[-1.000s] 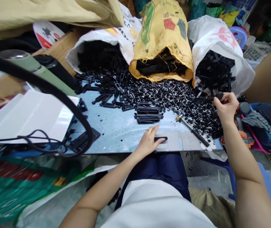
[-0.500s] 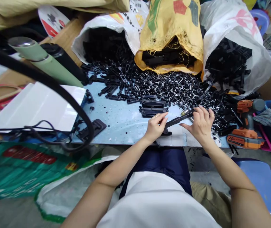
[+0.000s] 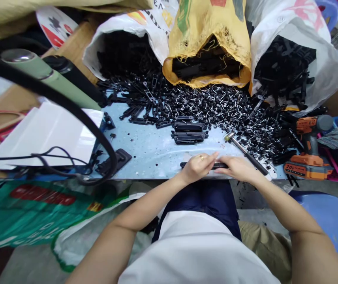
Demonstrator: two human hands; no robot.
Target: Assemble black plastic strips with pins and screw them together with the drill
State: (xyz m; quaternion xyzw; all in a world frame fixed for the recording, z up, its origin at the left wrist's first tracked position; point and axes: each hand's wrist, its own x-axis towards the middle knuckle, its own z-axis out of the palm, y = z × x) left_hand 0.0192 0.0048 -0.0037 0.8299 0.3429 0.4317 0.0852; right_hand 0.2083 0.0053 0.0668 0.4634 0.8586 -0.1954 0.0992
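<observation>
Left hand (image 3: 197, 167): fingers bent over a slim black part (image 3: 221, 165), gripping it near the middle.
Right hand (image 3: 237, 167): thumb and fingers closed on the same part's right end; the exact contact is hidden.
Black part: lies roughly level at the near edge of the counter (image 3: 145, 152), before the torso; held from two sides, it seems, for steadiness and close sight.
Stack of black pieces (image 3: 189, 132): just beyond the hands, laid parallel, probably to keep them tidy and apart from the loose stock.
Hammer (image 3: 247, 154): at an angle, handle end toward the person's right, apparently for a quick pick-up.
Heap of black-headed pins (image 3: 210, 106): behind, spread within arm's reach.
Loose black links (image 3: 141, 104): left of the pins, seemingly kept roughly sorted.
Yellow sack (image 3: 204, 23), between two white sacks (image 3: 330, 75): mouths toward the person, likely for easy drawing of parts.
Orange drill (image 3: 305, 159): upright on its battery, far right, clear of the hands.
</observation>
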